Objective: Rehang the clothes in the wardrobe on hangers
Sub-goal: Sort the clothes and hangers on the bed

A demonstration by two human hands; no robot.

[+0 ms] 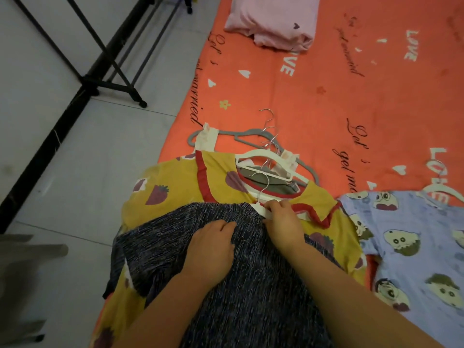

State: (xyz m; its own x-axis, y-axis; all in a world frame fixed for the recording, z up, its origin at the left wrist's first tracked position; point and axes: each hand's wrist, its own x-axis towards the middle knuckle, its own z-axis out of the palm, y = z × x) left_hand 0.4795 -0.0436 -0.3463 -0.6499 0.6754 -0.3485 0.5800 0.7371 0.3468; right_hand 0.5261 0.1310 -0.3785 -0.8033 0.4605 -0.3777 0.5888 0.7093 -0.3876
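Pressing flat with the left hand (211, 243) on the dark speckled garment (251, 285), pinching the white hanger (260, 209) at the neckline with the right hand (283, 217). Best to keep the cloth pinned and ease the hanger's arm under the shoulder, no tugging. All of it lying over a yellow strawberry garment (160, 187) on the bed (326, 96), right beneath both hands. Just beyond the fingertips, a tangle of spare hangers (266, 156). Right of the right hand, a blue cartoon garment (414, 234). No basket or box in view.

Orange bed (326, 101), hearts and lettering, beside the tiled floor (75, 151). On it: folded pink garment (273, 21) at the far end, tangled hangers (251, 133) mid-sheet, yellow strawberry-print garment (170, 182) nearest, blue cartoon-print garment (414, 234) just right.
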